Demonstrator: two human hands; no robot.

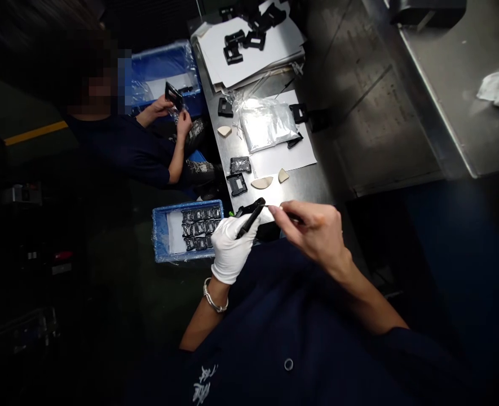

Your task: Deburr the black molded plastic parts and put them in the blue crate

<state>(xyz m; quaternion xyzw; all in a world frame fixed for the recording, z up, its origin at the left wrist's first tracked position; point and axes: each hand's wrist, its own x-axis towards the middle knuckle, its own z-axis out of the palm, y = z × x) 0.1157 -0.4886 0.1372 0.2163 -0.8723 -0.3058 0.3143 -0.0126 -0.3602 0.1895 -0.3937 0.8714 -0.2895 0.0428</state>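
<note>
My left hand [233, 248], in a white glove, is closed around a black plastic part [250, 221] that I hold tilted up at the table's near edge. Bare and pinched, my right hand [314, 228] has its fingertips close to the upper end of that part. A thin dark tip shows at those fingertips, but what they hold is too small to name. Just beyond my hands lie a black plastic frame [237, 184], a second black piece [241, 164] and two pale wedge-shaped pieces [261, 182] [283, 175].
A blue bin [160, 234] with rows of wrapped black parts stands left of my hands. Beyond it, a co-worker [122, 144] handles a black frame beside another blue bin [137, 70]. The metal table [228, 148] bears clear plastic bags [268, 125] and stacked paper [211, 51] with black parts.
</note>
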